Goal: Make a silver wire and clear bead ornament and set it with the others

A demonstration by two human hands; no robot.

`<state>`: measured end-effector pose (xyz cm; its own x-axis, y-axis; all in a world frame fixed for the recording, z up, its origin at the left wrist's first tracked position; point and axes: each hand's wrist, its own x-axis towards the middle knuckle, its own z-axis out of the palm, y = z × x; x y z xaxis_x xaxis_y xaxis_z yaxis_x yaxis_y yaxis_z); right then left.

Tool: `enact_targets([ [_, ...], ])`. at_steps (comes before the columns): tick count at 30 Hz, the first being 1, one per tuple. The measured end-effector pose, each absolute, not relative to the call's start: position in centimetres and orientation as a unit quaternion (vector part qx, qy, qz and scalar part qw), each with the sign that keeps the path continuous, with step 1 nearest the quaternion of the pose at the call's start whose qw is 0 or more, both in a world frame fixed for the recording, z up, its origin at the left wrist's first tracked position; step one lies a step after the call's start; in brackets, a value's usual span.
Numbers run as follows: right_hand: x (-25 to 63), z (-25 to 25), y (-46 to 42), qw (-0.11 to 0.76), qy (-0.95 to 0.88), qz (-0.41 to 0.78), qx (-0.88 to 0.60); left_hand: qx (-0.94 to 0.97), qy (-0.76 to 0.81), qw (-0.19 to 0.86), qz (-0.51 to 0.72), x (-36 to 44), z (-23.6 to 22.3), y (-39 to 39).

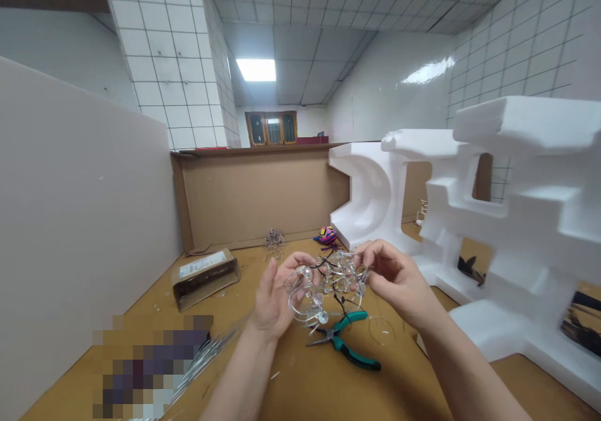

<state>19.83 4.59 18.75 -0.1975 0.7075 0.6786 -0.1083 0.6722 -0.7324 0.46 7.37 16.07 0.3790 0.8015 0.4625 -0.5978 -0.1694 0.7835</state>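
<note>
Between my hands, above the table, is a tangled piece of silvery wire with clear beads (322, 289) and a few dark strands. My left hand (282, 292) supports its left side, the thumb raised apart and the fingers partly behind the wire. On the right side, my right hand (392, 274) pinches the wire between thumb and fingers. Pliers with green and black handles (345, 339) lie on the table just below the beaded wire, their jaws pointing left. A thin loop of loose wire (382, 330) rests right of the pliers.
An open cardboard box (206, 277) sits at the left, near a bundle of wires (200, 361) and a pixelated patch. Toward the back lie a small wire tangle (274, 239) and a colourful ball-like object (327, 235). White foam blocks (436, 202) stand along the right; a cardboard wall (258, 195) closes the back.
</note>
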Motion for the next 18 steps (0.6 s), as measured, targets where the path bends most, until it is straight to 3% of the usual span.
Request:
enact_targets([
  [8,20.6,18.8,5.1,0.601,-0.682,0.344,-0.237,0.461,0.023,0.705,0.539,1.1,15.5,7.6],
  [18,20.9,18.6,5.4,0.613,-0.668,0.355,-0.231,0.545,0.089,0.626,0.550,0.8,16.2,7.1],
])
